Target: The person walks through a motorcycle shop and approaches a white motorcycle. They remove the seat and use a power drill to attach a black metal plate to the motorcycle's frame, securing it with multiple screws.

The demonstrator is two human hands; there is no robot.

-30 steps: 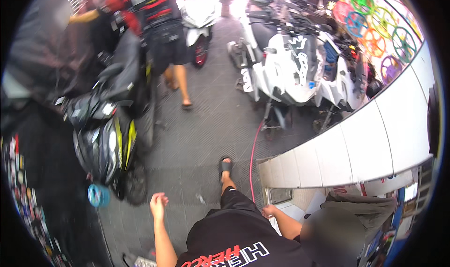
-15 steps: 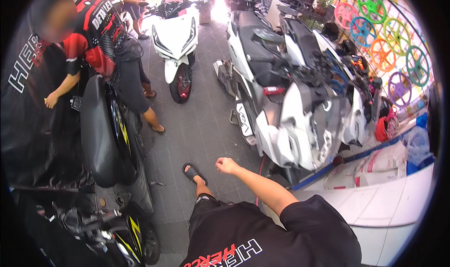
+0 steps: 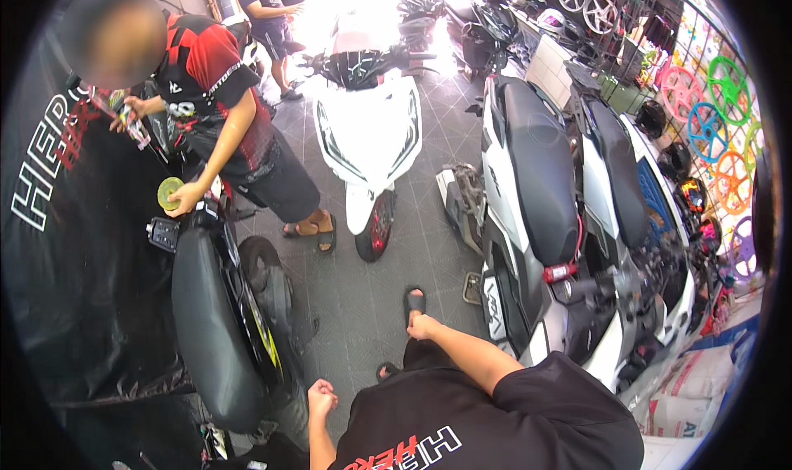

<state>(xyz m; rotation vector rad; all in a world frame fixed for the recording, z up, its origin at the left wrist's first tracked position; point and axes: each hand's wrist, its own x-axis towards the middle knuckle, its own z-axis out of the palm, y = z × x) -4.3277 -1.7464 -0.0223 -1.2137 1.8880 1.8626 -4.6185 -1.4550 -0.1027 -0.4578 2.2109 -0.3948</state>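
Note:
My right hand [image 3: 422,327] hangs in front of me as a loose fist over the dark tiled floor [image 3: 363,297], holding nothing. It is closest to a white and black scooter [image 3: 536,214] on my right. Low by my body, my left hand [image 3: 321,400] is also curled shut and empty, right beside the rear of a black motorbike [image 3: 219,321] on my left. My sandalled foot [image 3: 413,302] shows just beyond the right hand.
A person in a red and black shirt [image 3: 223,115] stands at the black motorbike holding a green disc [image 3: 170,193]. A white scooter [image 3: 367,132] faces me ahead. Coloured wheel rims [image 3: 709,115] hang on the right wall. Another person [image 3: 268,16] stands far back.
My view has swung left and forward along the aisle. My right hand dropped from an outstretched reach to hang near my foot. My left hand has come into view.

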